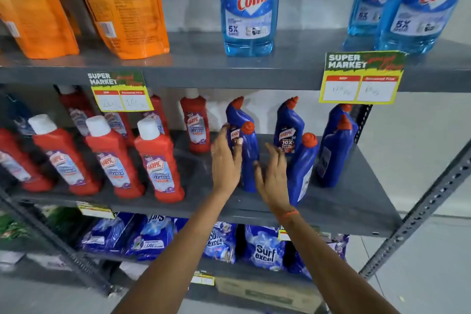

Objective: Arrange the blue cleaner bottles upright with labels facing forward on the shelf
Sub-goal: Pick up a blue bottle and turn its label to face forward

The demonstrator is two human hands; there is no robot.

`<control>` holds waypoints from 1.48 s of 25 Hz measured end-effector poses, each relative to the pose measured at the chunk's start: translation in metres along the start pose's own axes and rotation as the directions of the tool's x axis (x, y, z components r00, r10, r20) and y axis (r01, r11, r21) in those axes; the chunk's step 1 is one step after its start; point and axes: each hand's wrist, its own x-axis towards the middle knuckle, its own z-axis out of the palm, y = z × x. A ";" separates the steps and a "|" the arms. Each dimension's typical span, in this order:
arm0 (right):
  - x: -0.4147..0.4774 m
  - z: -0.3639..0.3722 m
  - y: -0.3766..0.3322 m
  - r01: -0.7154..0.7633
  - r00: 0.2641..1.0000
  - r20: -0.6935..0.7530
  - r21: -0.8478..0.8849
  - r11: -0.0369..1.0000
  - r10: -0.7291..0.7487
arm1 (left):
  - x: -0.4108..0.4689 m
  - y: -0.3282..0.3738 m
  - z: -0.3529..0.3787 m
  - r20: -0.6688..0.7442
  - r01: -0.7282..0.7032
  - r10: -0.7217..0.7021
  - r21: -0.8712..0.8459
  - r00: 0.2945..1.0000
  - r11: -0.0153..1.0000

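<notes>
Step in hand: turning the front dark-blue plastic cleaner bottle with red cap [249, 158] on the grey metal middle shelf [356, 201]. Left hand [225, 158] cups it, fingers spread; right hand [272, 173] open beside it. Next: rotate label forward

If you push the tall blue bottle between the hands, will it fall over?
Probably yes: the blue bottle is tall and narrow, so a push up high could tip it. Its plastic looks stiff and smooth, maybe slippery. Neighbouring bottles stand close and might get knocked.
</notes>
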 end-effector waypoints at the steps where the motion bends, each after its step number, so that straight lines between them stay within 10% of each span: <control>1: -0.001 0.010 0.010 -0.083 0.993 0.076 -0.037 0.996 0.085 | 0.003 -0.008 0.002 0.084 0.083 -0.077 -0.069 0.994 0.994; 9: -0.004 0.053 0.033 -0.406 0.896 0.205 0.017 0.914 0.394 | 0.025 -0.058 0.010 0.507 0.364 -0.223 -0.197 0.833 0.910; 30: -0.007 0.065 0.023 -0.235 0.962 0.144 0.003 0.972 0.233 | 0.036 -0.033 0.025 0.235 0.384 -0.358 -0.071 0.904 0.921; 37: 0.015 0.044 0.041 -0.407 0.846 0.422 0.117 0.906 0.325 | 0.059 -0.039 -0.003 0.472 0.524 -0.352 -0.303 0.808 0.796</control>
